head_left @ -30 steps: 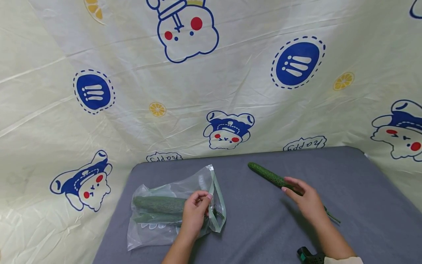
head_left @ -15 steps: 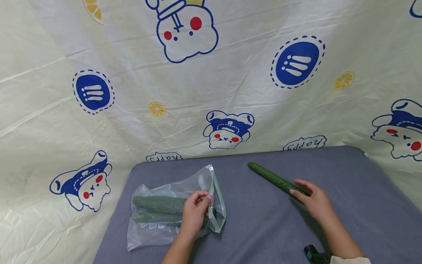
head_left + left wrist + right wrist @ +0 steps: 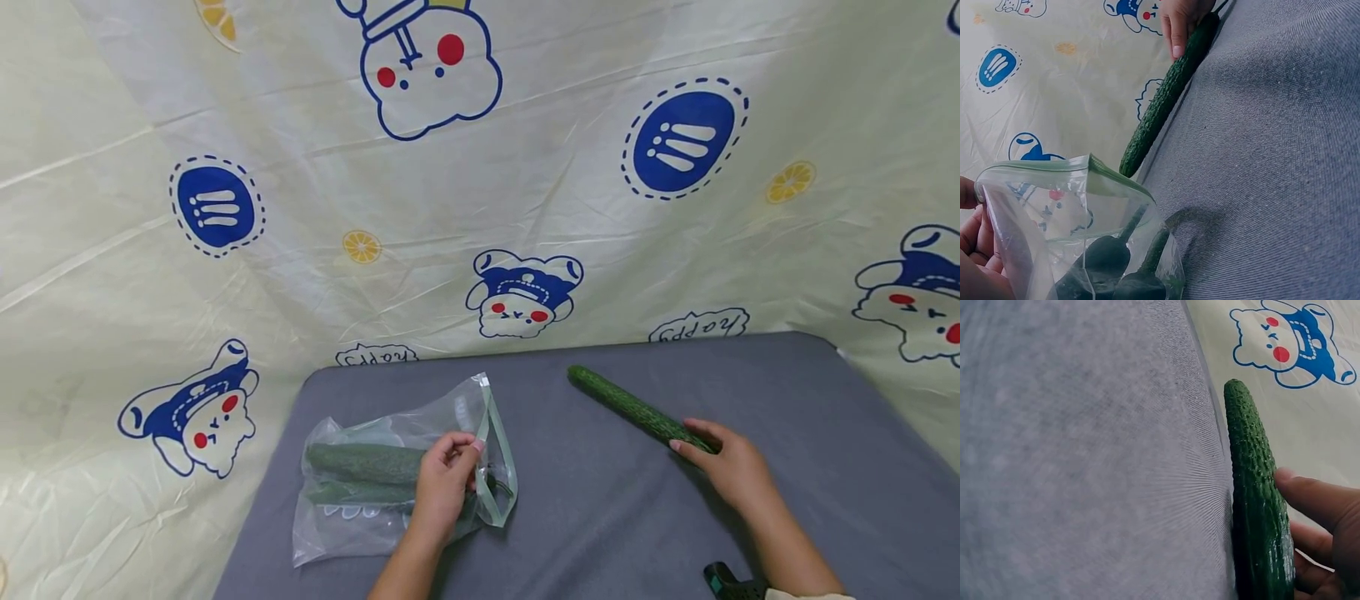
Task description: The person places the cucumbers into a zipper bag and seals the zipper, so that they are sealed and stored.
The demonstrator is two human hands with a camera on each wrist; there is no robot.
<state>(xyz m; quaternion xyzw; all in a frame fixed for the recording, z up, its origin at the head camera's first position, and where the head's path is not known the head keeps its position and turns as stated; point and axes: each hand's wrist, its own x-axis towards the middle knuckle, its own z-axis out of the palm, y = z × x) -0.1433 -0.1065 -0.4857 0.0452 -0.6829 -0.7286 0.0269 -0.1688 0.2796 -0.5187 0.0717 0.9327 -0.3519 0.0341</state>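
Observation:
A clear zip bag (image 3: pixel 408 427) with a pale green seal band lies at the left of the table, two cucumbers (image 3: pixel 363 463) inside it. My left hand (image 3: pixel 442 483) pinches the bag's rim near its mouth. In the left wrist view the bag's mouth (image 3: pixel 1035 165) gapes, with the cucumbers' stem ends below. To the right, my right hand (image 3: pixel 735 468) grips a long, bumpy green cucumber (image 3: pixel 626 406) near its stem end, thumb on one side and fingers on the other. The cucumber's rounded tip points toward the back of the table; the hand hides the stem in the head view.
Grey cloth (image 3: pixel 555 500) covers the table. Behind and beside it hangs a cream sheet (image 3: pixel 420 192) printed with blue cartoon figures and orange slices. A black device (image 3: pixel 727 583) sits by my right wrist at the bottom edge.
My right hand has moved toward the cucumber's stem end, down and to the right, showing more of its length. The cucumber's tip has barely shifted. The left hand and bag stay put.

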